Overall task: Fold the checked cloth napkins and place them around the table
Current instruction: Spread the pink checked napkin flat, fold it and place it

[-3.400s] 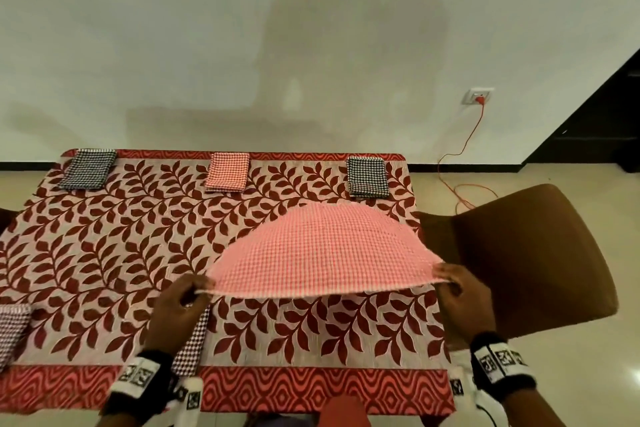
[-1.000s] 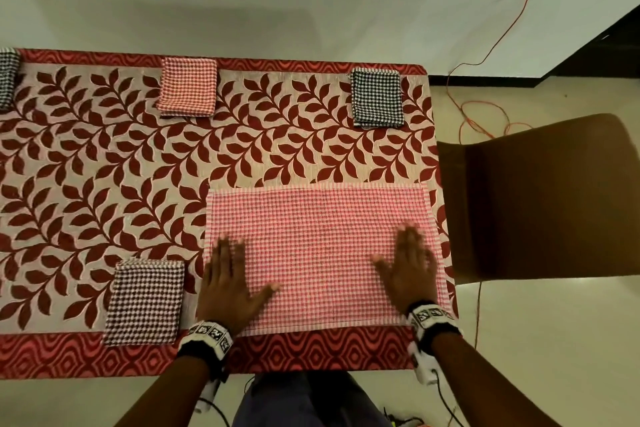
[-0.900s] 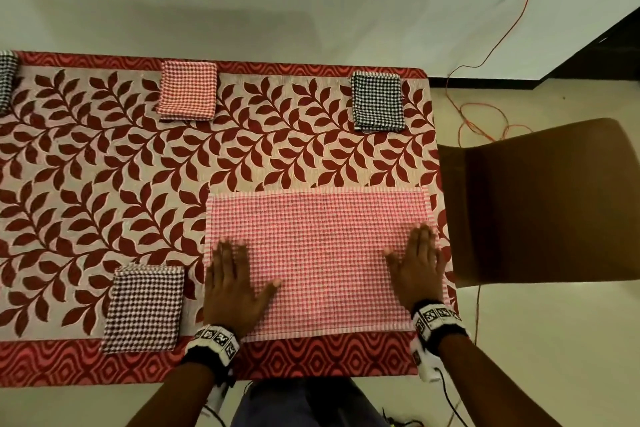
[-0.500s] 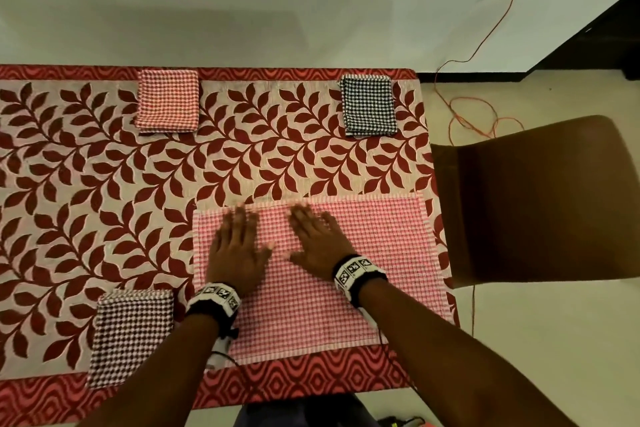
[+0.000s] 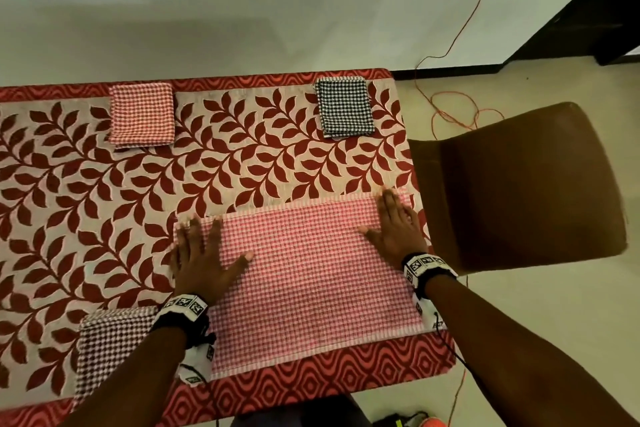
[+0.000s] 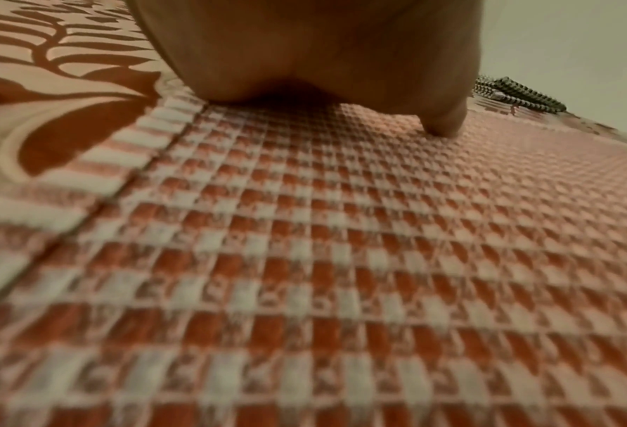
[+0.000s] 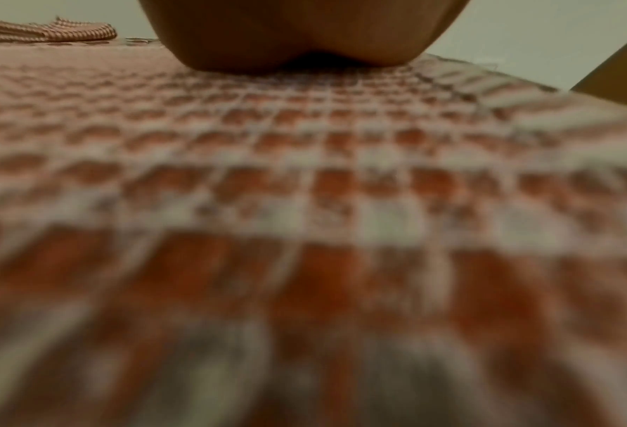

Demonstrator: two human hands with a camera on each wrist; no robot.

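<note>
- Spreading apart since half a second ago, left hand (image 5: 199, 262) and right hand (image 5: 398, 232) press flat, fingers straight, on the napkin's (image 5: 311, 274) far corners.
- Napkin lies smoothed at the table's (image 5: 242, 170) near right edge (likely ready for its next fold).

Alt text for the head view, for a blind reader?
Both hands, left hand and right hand, press flat on a pink checked napkin spread on a leaf-patterned tablecloth. Three folded napkins lie around it.
</note>
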